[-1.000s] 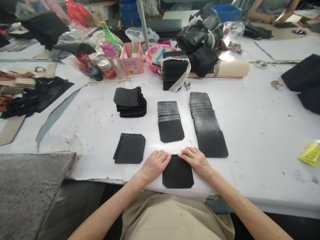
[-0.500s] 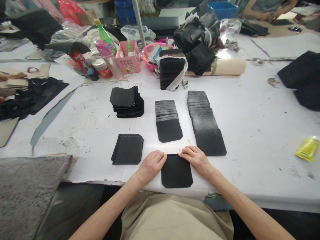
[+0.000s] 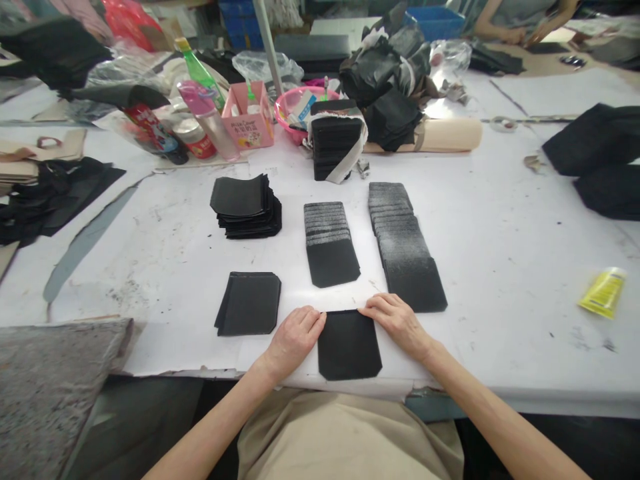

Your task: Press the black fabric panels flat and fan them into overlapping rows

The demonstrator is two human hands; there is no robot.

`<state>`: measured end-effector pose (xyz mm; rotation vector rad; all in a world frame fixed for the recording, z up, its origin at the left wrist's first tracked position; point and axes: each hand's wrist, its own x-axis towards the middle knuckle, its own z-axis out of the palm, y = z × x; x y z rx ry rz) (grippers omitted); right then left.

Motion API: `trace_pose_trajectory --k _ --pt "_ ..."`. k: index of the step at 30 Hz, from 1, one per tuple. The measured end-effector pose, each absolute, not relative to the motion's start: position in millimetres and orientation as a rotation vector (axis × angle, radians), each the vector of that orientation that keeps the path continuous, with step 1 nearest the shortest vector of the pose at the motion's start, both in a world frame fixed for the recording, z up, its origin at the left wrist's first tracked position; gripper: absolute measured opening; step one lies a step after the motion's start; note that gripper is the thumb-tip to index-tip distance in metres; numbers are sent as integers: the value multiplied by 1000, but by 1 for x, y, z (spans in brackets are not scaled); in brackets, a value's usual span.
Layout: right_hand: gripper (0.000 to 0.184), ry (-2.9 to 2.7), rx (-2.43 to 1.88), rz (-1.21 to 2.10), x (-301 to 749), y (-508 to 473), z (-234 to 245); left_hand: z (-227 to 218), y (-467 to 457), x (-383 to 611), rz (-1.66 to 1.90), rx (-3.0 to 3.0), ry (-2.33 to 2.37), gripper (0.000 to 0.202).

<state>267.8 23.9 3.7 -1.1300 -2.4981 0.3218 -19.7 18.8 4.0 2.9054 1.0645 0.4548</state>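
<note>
A black square piece with clipped lower corners (image 3: pixel 349 347) lies flat at the table's front edge. My left hand (image 3: pixel 299 333) pinches its upper left corner, and my right hand (image 3: pixel 395 323) pinches the upper right one; the fingers of both are closed. To the left lies a low pile of similar black pieces (image 3: pixel 250 303), with a taller stack (image 3: pixel 247 207) behind it. Beyond my hands, black pieces overlap in a short fanned row (image 3: pixel 333 260) with greyish edges. A longer fanned row (image 3: pixel 415 280) stretches away behind my right hand.
A strapped black bundle (image 3: pixel 336 143), a pink box (image 3: pixel 249 130), a pink basin (image 3: pixel 285 107) and bottles (image 3: pixel 200 73) stand at the back. A yellow packet (image 3: pixel 603 293) lies at right. Left front is a grey speckled board (image 3: pixel 55 373). Another person's hands (image 3: pixel 530 33) show far right.
The view has shifted slightly, so most things appear a little further left. Both hands stay at the upper corners of the black piece, with hardly any movement.
</note>
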Motion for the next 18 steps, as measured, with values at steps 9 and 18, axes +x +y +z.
trace_pose_trajectory --k 9,18 --pt "26 -2482 -1153 310 277 21 3 8 18 -18 431 2926 1083 20" --pt "32 -2422 -1222 309 280 14 7 4 14 -20 460 2889 1090 22"
